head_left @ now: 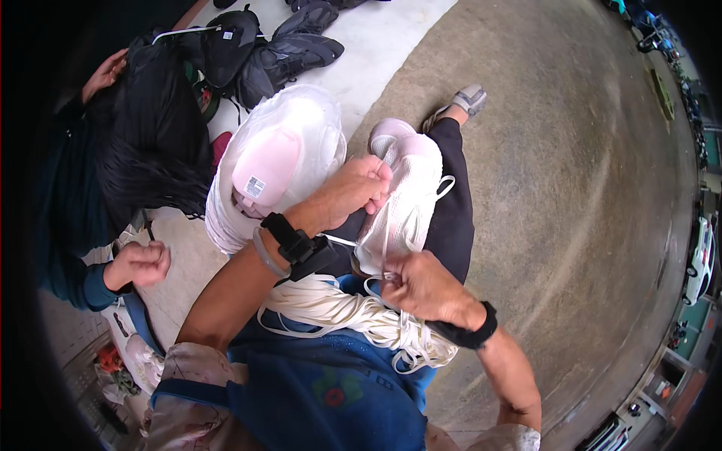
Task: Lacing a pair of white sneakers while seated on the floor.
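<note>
A white shoe (pixel 410 192) with a pale pink collar lies across my thigh, a loop of white lace sticking out at its right side. My left hand (pixel 357 189) is closed in a pinch at the left edge of the upper; what its fingertips hold is too small to make out. My right hand (pixel 425 286), fingers closed, pinches a white shoelace (pixel 386 244) at the near end of the shoe. A thick bundle of cream-white laces (pixel 342 307) is heaped on my lap over a blue apron (pixel 323 398).
On my left stands a white bag (pixel 304 109) holding a pink shoe part (pixel 269 167). Beyond are black shoes (pixel 289 56) on a white sheet (pixel 391 37). Another person sits at left, black laces (pixel 154 143) beside their closed hand (pixel 139 264). Concrete floor (pixel 556 188) extends right, towards parked vehicles.
</note>
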Demonstrator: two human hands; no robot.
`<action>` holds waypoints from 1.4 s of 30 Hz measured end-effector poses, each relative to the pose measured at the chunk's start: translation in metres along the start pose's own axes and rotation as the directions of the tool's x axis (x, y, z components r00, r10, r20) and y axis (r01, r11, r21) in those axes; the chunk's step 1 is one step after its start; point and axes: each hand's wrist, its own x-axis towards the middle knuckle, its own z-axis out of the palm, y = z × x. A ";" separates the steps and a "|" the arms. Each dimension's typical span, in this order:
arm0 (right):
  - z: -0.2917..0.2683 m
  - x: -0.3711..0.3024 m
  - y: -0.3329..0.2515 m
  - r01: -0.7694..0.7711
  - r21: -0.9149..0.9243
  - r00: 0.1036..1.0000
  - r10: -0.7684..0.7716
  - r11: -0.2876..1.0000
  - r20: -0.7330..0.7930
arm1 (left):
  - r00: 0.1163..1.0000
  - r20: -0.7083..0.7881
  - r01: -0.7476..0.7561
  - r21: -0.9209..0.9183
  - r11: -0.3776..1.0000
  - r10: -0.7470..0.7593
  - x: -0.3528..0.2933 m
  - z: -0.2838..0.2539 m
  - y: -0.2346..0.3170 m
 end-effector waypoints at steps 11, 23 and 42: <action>0.002 -0.029 -0.006 -0.001 0.227 0.981 0.045 0.974 -0.190 | 0.947 -0.009 0.301 0.363 0.882 -0.320 -0.043 0.029 0.015; 0.016 -0.024 0.010 -0.191 -0.279 0.731 -0.054 0.941 -0.681 | 0.996 -0.006 0.084 0.276 0.957 -0.086 -0.045 0.022 -0.018; 0.011 -0.043 -0.015 0.215 0.394 0.968 -0.142 0.894 -0.206 | 0.970 -0.078 0.244 0.345 0.906 -0.232 -0.043 0.040 0.010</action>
